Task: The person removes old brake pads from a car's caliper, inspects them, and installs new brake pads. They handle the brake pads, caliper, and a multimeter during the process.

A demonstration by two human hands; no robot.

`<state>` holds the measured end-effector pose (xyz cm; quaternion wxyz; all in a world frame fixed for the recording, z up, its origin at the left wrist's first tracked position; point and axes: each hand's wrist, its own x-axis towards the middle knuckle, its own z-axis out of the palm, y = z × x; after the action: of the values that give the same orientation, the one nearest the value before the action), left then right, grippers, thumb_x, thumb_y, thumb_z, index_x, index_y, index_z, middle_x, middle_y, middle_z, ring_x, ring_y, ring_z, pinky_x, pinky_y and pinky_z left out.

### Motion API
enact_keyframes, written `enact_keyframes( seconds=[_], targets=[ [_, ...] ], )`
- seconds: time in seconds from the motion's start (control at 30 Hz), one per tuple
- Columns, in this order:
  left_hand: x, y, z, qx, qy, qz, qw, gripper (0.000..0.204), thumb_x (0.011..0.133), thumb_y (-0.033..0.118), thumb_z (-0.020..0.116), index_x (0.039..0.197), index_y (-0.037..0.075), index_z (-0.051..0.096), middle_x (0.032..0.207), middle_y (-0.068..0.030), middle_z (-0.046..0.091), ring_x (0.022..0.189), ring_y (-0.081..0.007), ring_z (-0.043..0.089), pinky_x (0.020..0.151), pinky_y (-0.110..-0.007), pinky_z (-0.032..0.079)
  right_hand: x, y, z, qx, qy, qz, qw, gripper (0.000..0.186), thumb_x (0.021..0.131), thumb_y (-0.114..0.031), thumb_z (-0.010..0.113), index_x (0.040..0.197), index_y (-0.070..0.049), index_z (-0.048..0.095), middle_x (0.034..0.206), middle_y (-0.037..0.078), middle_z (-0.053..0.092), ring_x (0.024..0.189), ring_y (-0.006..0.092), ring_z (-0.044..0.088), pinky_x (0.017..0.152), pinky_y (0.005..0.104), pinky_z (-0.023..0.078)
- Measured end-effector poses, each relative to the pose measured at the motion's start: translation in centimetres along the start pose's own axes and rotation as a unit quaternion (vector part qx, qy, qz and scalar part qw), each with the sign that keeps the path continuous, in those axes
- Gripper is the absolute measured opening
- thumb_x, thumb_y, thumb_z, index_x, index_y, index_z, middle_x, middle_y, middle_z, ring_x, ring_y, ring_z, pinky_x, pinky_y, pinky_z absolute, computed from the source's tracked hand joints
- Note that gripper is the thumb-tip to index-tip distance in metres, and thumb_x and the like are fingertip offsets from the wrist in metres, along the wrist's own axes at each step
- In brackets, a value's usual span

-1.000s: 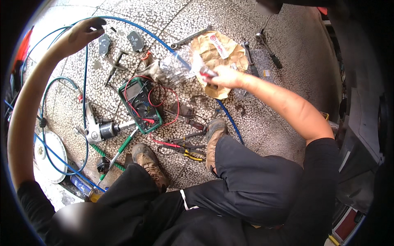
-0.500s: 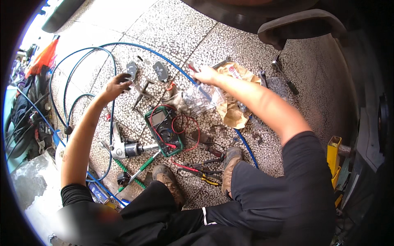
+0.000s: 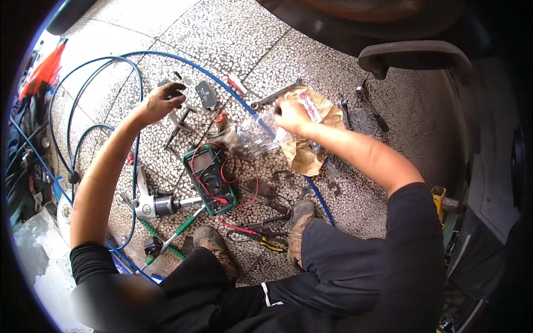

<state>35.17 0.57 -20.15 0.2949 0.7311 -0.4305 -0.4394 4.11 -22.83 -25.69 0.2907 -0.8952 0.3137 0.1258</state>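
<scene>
My left hand (image 3: 160, 104), its fingertips blackened, hovers over the floor with fingers loosely bent and apart; it seems to hold nothing. One grey brake pad (image 3: 206, 94) lies just to its right, and a second flat dark piece is mostly hidden behind the hand. My right hand (image 3: 292, 117) is over the edge of a crumpled brown paper bag (image 3: 305, 152), beside a clear plastic bag (image 3: 256, 135). Its fingers are blurred, so I cannot make out any grip. Beyond it a red-and-white small tool (image 3: 237, 84) lies on the floor near a long wrench (image 3: 276, 92).
A green-cased multimeter (image 3: 211, 180) with red leads, an impact wrench (image 3: 155, 204) and several pliers (image 3: 258, 230) lie before my shoes. A blue hose (image 3: 139, 77) loops across the left. A ratchet (image 3: 373, 108) lies right, below a dark vehicle part (image 3: 416, 55).
My right hand has let go of the red tool, now on the floor, and moved back toward the paper bag. My left hand's fingers are more bent. The view has shifted slightly.
</scene>
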Motion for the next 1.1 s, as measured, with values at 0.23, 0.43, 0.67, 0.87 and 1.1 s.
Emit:
enact_keyframes(
  seconds=[0.23, 0.43, 0.67, 0.87, 1.1],
  targets=[
    [1.3, -1.0, 1.6, -0.03, -0.01, 0.026, 0.999, 0.047, 0.095, 0.031, 0.06, 0.128, -0.001, 0.052, 0.117, -0.0145, 0.063, 0.103, -0.0199, 0.062, 0.084, -0.032, 0.052, -1.8, 3.7, 1.6, -0.031, -0.041, 0.11, 0.993, 0.04, 0.073, -0.033, 0.072, 0.091, 0.002, 0.068, 0.094, 0.021, 0.068, 0.088, 0.0303, 0.067, 0.077, 0.0378, 0.053],
    [0.6, 2.0, 3.0, -0.06, -0.03, 0.035, 0.997, 0.046, 0.092, 0.023, 0.064, 0.129, 0.0, 0.052, 0.121, -0.0153, 0.062, 0.105, -0.0205, 0.063, 0.091, -0.032, 0.05, -1.3, 2.2, -0.7, 0.035, -0.086, 0.007, 0.996, 0.033, 0.075, -0.024, 0.07, 0.096, 0.002, 0.069, 0.09, 0.017, 0.07, 0.084, 0.024, 0.068, 0.075, 0.034, 0.053],
    [-0.5, 4.5, 6.3, -0.129, -0.098, 0.069, 0.984, 0.074, 0.087, 0.025, 0.07, 0.145, 0.004, 0.029, 0.134, -0.0199, 0.052, 0.125, -0.0284, 0.05, 0.106, -0.04, 0.041, -4.4, -3.8, -7.9, 0.01, 0.079, -0.199, 0.977, 0.024, 0.084, -0.017, 0.058, 0.093, 0.001, 0.07, 0.087, 0.024, 0.066, 0.08, 0.0372, 0.065, 0.078, 0.0435, 0.052],
    [0.8, 5.8, 8.0, -0.01, -0.027, 0.259, 0.965, 0.101, 0.076, 0.025, 0.082, 0.15, 0.003, 0.016, 0.147, -0.02, 0.035, 0.134, -0.0306, 0.037, 0.111, -0.041, 0.032, -7.2, -7.5, -12.3, 0.258, -0.08, -0.158, 0.95, 0.023, 0.088, -0.016, 0.067, 0.099, 0.003, 0.07, 0.089, 0.01, 0.072, 0.08, 0.0139, 0.066, 0.074, 0.0302, 0.052],
    [-2.6, 7.9, 10.4, -0.667, -0.125, -0.038, 0.734, 0.073, 0.096, 0.061, 0.036, 0.147, 0.01, 0.029, 0.144, -0.0121, 0.043, 0.131, -0.0295, 0.043, 0.109, -0.048, 0.034, -8.8, -10.2, -12.5, 0.578, -0.134, -0.152, 0.79, 0.022, 0.093, -0.015, 0.063, 0.105, 0.002, 0.068, 0.089, 0.004, 0.07, 0.076, 0.0082, 0.062, 0.07, 0.0245, 0.051]
  ],
)
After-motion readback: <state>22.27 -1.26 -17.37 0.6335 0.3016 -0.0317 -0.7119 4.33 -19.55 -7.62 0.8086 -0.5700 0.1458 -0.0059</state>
